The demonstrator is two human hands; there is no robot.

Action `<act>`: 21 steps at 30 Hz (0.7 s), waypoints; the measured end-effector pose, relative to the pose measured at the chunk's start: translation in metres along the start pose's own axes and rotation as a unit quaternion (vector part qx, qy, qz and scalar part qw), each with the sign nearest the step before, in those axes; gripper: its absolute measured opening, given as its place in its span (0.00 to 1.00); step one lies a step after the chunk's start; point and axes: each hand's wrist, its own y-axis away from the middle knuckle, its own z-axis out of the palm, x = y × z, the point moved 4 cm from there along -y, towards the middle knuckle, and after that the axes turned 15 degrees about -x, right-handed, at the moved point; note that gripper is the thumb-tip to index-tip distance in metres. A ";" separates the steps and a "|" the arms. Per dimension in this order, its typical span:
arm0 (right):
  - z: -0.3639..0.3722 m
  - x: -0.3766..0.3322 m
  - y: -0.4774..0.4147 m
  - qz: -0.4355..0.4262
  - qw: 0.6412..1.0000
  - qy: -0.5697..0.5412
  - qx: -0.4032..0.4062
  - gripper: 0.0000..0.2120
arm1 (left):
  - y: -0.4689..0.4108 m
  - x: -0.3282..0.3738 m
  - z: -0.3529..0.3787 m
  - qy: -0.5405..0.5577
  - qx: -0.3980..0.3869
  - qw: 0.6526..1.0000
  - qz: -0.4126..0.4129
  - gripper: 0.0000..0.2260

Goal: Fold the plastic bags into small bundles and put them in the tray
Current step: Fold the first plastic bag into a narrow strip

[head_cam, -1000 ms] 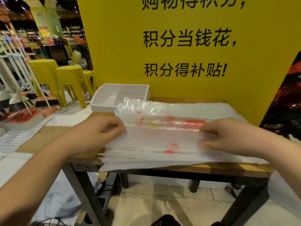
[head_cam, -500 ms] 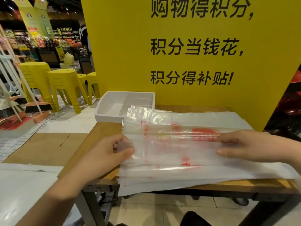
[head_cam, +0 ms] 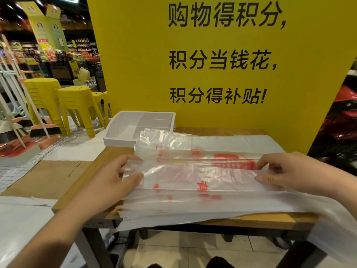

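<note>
A wooden table (head_cam: 108, 163) stands in a shop aisle, backed by a tall yellow board (head_cam: 135, 74) printed with black characters. On top of a flat stack of bags (head_cam: 193, 209), which covers most of the table and overhangs its near edge, lies the top bag (head_cam: 193, 175), clear plastic with red print, stretched sideways with a long fold running along it. The left hand (head_cam: 116, 178) pinches the bag's left end between thumb and curled fingers, the plastic bunched in the grip. The right hand (head_cam: 286, 171) pinches its right end the same way, thumb below and fingers above the folded edge. Behind the bags, at the table's far left corner, sits a white tray (head_cam: 119, 141) with divided compartments; the plastic's far left corner lies against its near wall. Off to the left, on the tiled floor, stand stacked yellow stools (head_cam: 77, 105) and a broom (head_cam: 39, 132) propped near them.
</note>
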 end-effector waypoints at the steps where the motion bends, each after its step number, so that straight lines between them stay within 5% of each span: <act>1: 0.001 0.004 0.001 -0.008 1.000 0.002 0.017 0.10 | 0.003 -0.002 -0.001 -0.013 -0.007 1.000 -0.015 0.14; 6: 0.008 0.032 0.007 0.016 0.996 0.068 0.050 0.12 | 0.004 -0.008 -0.002 -0.052 0.014 0.996 -0.072 0.18; 12: -0.009 0.085 0.021 0.097 0.991 0.078 0.040 0.17 | -0.005 0.005 0.002 -0.273 0.031 0.955 -0.109 0.30; 15: -0.012 0.076 0.019 0.147 0.951 0.265 0.064 0.20 | -0.007 0.024 0.007 -0.341 0.017 0.940 0.005 0.37; 17: -0.005 0.048 0.016 0.065 0.931 0.324 0.156 0.21 | -0.003 0.048 0.020 -0.340 -0.041 0.929 0.142 0.32; 19: 0.012 0.004 0.017 -0.110 0.939 0.257 0.201 0.19 | -0.005 0.062 0.039 -0.369 -0.111 0.900 0.205 0.24; 21: 0.037 -0.037 0.013 -0.246 0.944 0.184 0.123 0.16 | -0.011 0.067 0.055 -0.379 -0.152 0.892 0.195 0.21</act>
